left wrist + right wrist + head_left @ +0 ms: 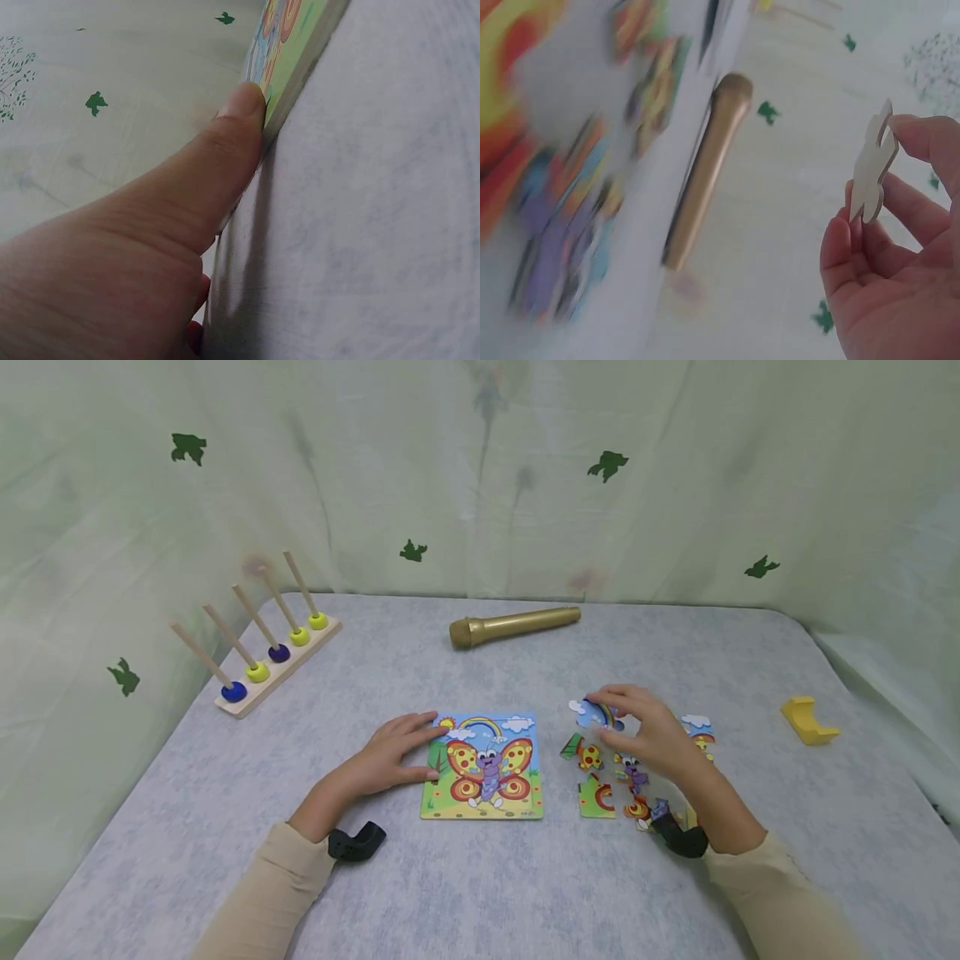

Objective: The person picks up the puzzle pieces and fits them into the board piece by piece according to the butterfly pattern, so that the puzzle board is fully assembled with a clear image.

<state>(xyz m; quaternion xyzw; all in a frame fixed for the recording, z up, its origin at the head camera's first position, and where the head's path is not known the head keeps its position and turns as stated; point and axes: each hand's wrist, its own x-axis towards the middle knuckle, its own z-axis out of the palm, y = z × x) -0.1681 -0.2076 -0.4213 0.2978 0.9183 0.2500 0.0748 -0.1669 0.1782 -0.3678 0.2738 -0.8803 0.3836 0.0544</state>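
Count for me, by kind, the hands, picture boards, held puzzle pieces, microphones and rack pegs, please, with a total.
Hands: 2
Picture board: 1
Held piece: 1
Microphone: 1
Pegs: 5
Total: 10

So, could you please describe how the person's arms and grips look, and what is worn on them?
The left sleeve and right sleeve are plain beige, ending on the forearms. Near each wrist sits a curved black device, left and right. The left grip and right grip are bare human hands; no gloves show.
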